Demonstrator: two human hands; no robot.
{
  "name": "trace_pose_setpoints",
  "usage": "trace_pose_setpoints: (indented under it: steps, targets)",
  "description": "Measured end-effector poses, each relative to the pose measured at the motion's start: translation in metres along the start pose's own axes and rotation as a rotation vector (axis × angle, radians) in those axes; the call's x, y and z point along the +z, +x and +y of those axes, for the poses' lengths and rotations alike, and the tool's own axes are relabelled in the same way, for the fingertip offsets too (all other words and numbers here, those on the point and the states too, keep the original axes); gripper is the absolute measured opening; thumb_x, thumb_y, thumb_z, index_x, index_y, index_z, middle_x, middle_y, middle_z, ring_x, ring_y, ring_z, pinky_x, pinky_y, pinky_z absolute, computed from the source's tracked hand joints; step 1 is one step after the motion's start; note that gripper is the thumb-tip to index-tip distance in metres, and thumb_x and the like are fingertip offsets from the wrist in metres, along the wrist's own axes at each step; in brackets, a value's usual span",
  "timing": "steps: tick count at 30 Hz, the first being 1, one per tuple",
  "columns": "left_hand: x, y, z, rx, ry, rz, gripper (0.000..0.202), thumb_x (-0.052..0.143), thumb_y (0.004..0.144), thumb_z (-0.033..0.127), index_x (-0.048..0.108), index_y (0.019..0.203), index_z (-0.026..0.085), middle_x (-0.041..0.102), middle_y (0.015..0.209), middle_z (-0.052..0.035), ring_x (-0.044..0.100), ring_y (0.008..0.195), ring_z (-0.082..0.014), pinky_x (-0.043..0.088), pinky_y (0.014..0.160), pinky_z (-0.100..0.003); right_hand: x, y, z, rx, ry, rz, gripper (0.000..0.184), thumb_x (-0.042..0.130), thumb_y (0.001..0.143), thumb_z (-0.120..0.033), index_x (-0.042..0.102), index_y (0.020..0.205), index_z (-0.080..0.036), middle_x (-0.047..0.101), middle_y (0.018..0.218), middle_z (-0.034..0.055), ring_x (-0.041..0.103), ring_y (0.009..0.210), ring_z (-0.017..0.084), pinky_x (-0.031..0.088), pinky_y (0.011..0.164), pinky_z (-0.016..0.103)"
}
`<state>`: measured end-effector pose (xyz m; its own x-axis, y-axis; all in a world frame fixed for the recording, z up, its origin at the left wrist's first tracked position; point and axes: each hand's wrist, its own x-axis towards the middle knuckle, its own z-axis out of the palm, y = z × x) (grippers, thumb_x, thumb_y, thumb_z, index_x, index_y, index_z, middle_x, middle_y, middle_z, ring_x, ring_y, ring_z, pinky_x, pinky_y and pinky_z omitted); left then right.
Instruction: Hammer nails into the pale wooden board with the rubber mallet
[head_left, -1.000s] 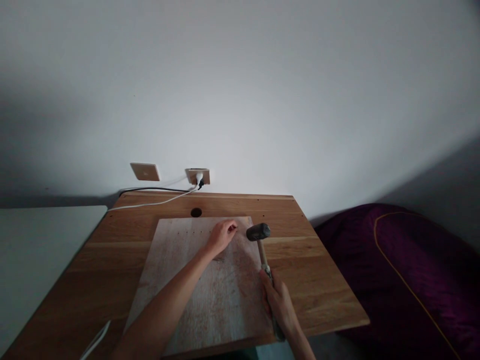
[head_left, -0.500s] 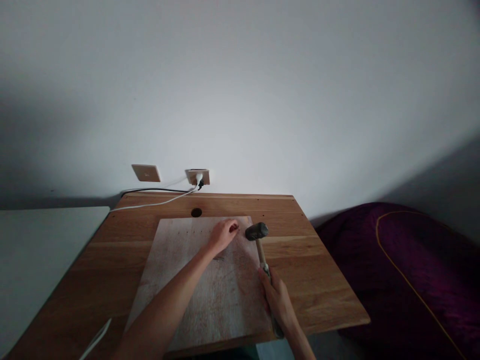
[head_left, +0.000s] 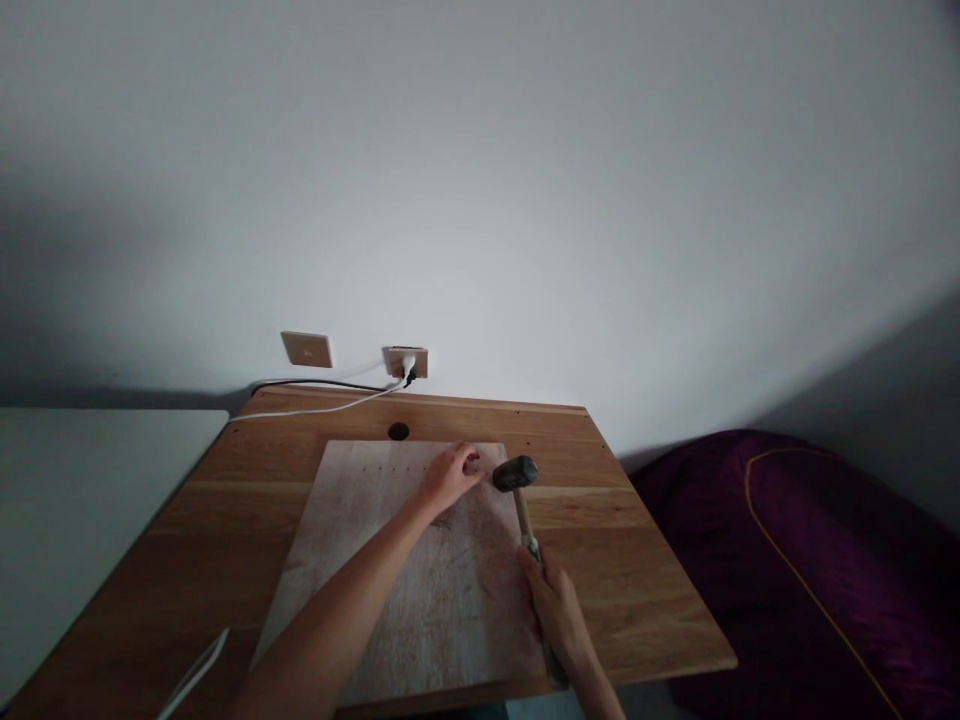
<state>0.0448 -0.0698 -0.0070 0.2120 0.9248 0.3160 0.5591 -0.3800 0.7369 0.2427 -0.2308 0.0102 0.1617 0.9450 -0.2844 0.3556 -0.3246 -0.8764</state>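
The fingers of the left hand (head_left: 448, 478) are curled with their tips drawn close together near the centre of the frame, at the far end of a pale board (head_left: 424, 605); whether they pinch something small, I cannot tell. Those of the right hand (head_left: 556, 605), low and right of centre, are wrapped around the handle of a hammer (head_left: 515, 474). Its dark head points up the frame, by the board's right edge (whether it touches the board is unclear).

Left of the left hand, a row of small dark dots (head_left: 394, 469) runs across the board, which lies on a wooden table (head_left: 630, 570) across the lower middle. A white plug (head_left: 409, 366) sits in the wall socket left of centre; purple fabric (head_left: 705, 570) fills the lower right.
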Motion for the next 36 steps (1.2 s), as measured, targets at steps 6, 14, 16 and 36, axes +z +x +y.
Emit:
trace_pose_setpoints:
  steps: [6, 14, 16, 36]
  targets:
    - [-0.001, 0.000, -0.002, 0.003, 0.026, -0.018, 0.009, 0.072, 0.085, 0.014, 0.070, 0.079, 0.020, 0.071, 0.085, -0.0027, 0.066, 0.081, -0.0183, 0.048, 0.076, -0.027, 0.002, 0.003, 0.004, 0.007, -0.014, 0.011, 0.060, 0.044, 0.081, -0.086, 0.046, 0.075, -0.026, 0.042, 0.041, -0.0097, 0.040, 0.030, 0.011, 0.030, 0.031, 0.022]
    - [-0.002, 0.000, 0.000, 0.039, 0.027, -0.037, 0.009, 0.068, 0.086, 0.012, 0.073, 0.086, 0.019, 0.073, 0.090, -0.0048, 0.068, 0.084, -0.0193, 0.050, 0.078, -0.028, -0.002, 0.004, 0.006, -0.016, -0.043, 0.011, 0.061, 0.046, 0.082, -0.085, 0.052, 0.081, -0.024, 0.044, 0.045, -0.0086, 0.043, 0.035, 0.012, 0.034, 0.034, 0.022]
    - [-0.001, 0.000, 0.000, 0.022, 0.021, -0.018, 0.005, 0.072, 0.084, 0.016, 0.072, 0.088, 0.019, 0.073, 0.091, -0.0046, 0.068, 0.084, -0.0196, 0.050, 0.077, -0.028, -0.002, 0.005, 0.007, -0.025, -0.038, 0.007, 0.061, 0.045, 0.083, -0.084, 0.053, 0.082, -0.024, 0.044, 0.049, -0.0083, 0.043, 0.037, 0.011, 0.035, 0.035, 0.022]
    - [0.002, -0.003, 0.000, -0.083, 0.025, -0.066, 0.089, 0.089, 0.068, 0.032, 0.045, 0.145, 0.023, 0.055, 0.141, -0.0149, 0.059, 0.126, -0.0345, 0.048, 0.106, -0.047, -0.017, 0.020, -0.053, -0.270, -0.235, -0.004, 0.048, 0.044, 0.094, -0.070, 0.054, 0.086, -0.024, 0.054, 0.057, -0.0040, 0.049, 0.047, 0.014, 0.037, 0.047, 0.025]
